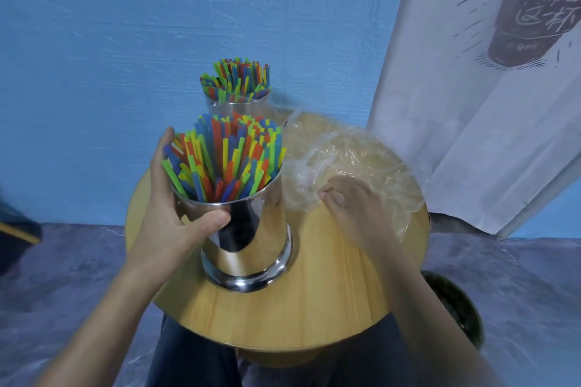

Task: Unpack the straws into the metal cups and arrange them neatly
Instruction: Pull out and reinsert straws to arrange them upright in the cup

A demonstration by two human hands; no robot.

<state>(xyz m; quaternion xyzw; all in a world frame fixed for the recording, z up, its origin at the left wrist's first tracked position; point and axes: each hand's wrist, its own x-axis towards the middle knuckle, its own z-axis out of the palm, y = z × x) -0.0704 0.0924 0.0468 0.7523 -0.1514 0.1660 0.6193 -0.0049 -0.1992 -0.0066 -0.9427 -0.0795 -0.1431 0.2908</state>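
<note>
Near cup (251,245) front-left on table (314,308), far cup (235,108) behind (both w/ straws (226,160) in), wrap (345,154) right.

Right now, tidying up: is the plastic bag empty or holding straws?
Empty: the clear plastic bag lies crumpled on the table, only wood showing through.

I see soft, even indoor light with only faint shadows. Bright glare streaks the metal cup (251,229) held by the left hand (169,198). The plastic wrap (345,160) beyond the right hand (355,207) glints weakly. The wide lens bows the edges, and the forearms below both hands blur.
</note>
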